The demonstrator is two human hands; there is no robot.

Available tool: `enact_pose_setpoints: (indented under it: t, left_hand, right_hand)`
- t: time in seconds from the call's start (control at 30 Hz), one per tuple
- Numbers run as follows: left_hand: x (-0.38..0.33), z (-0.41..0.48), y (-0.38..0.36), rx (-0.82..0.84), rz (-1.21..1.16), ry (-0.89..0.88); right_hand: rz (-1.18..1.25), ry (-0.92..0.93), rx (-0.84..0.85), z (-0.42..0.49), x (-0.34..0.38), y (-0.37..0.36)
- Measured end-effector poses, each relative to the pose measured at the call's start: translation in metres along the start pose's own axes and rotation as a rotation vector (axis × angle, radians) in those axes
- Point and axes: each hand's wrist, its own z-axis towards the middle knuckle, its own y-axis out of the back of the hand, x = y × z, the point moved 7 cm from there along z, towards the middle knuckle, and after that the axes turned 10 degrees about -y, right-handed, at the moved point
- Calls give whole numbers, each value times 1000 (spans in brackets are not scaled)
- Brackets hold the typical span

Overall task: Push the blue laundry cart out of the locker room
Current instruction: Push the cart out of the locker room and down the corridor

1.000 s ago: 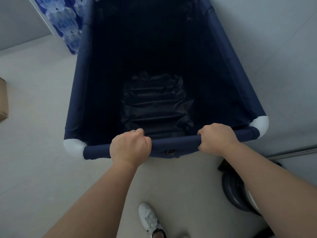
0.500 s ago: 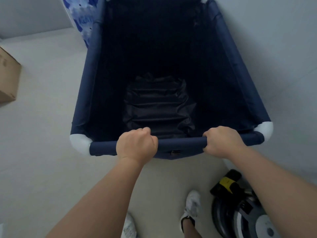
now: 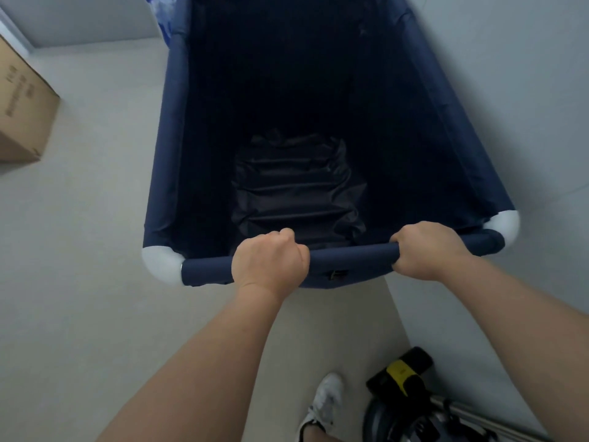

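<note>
Cardboard box (image 3: 22, 106) nearer, hands gripping fabric-sleeved cart (image 3: 165, 154)

Pale floor (image 3: 95, 250), grey wall (image 3: 510, 74)

Cart (image 3: 172, 129): navy woven cloth, matt on the walls; crumpled liner (image 3: 296, 193) at its bottom faintly glossy. Corner caps (image 3: 161, 261) smooth white plastic. Box (image 3: 22, 103) matt brown cardboard. Floor (image 3: 79, 250) pale, smooth, matt. Shoe (image 3: 325, 400) white cloth.
</note>
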Motion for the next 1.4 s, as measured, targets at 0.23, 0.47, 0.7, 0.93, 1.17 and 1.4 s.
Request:
enact_pose_setpoints:
  t: [0.23,0.47,0.7,0.93,1.17,1.4]
  left_hand:
    - [-18,23,-8,16,29,48]
    - [-31,45,-12,10,14,49]
    - [-45,70,-17,61,-13,55]
    - [-54,91,-18,93,-33,33]
    - [-66,106,-16,47,15,-70]
    - [-35,105,-14,30,72,46]
  right_hand:
    - [27,1,-10,21,-22,6]
    - [121,147,0,36,19,18]
    - [45,92,13,58,2,28]
    - [72,141,-87,68,28,35]
    - [38,147,-80,90,14,41]
    - [33,186,-77,100,15,46]
